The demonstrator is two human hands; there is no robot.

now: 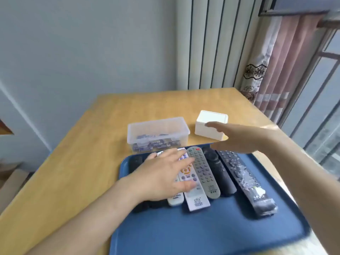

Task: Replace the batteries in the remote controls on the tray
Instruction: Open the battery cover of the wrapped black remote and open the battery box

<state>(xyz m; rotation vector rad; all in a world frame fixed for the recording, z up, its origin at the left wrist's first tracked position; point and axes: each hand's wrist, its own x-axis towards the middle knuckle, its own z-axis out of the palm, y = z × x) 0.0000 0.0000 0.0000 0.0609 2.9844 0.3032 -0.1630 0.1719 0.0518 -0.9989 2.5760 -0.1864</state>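
A blue tray [202, 234] lies on the wooden table and carries several remote controls side by side. My left hand [161, 175] hovers spread over the white remote [196, 199] and a smaller white one [175, 200], fingers straight, thumb near the white remote's side. Beside them lie a grey remote [204, 172], a black remote [220, 175] and a long black remote in plastic wrap [252, 186]. Black remotes at the tray's left are mostly hidden under my hand. My right hand [237, 137] reaches flat above the tray's far edge, in front of a white box [211, 122].
A clear plastic box [158, 133] holding several blue-wrapped batteries stands just behind the tray. The white box sits to its right. The wooden table [73, 162] extends left and back. A radiator, a curtain and a window lie beyond the table at right.
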